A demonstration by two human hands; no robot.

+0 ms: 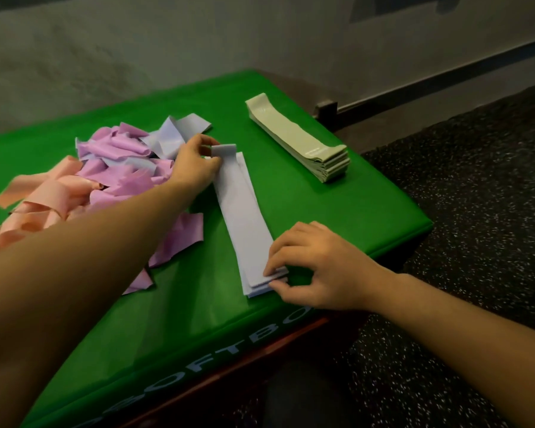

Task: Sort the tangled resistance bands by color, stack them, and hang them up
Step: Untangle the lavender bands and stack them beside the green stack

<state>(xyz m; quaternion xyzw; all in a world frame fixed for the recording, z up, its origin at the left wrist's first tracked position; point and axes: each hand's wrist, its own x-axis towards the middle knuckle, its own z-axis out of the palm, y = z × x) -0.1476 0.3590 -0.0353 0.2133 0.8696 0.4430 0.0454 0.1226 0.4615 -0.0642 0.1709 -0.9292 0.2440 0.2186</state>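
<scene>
**Pale blue bands squared up on the green box**

A small stack of pale blue bands [244,217] lies flat along the top of a green padded box [337,211], running from the far middle toward the near edge. The left hand [195,165] reaches across and pinches the far end of the top band between thumb and fingers — that end is curled up off the stack. The right hand [315,267] has its fingers bent over the near end, fingertips on top and thumb at the edge, pinching the layers there.

To the left sits a tangled heap: purple bands [127,168], a few more pale blue ones [170,134] at its far side, and pink bands [44,199] nearest the left edge. Well apart, near the far right corner, rests a neat stack of grey-green bands [300,143] — flat and aligned. Dark speckled flooring [460,211] surrounds the box.
</scene>
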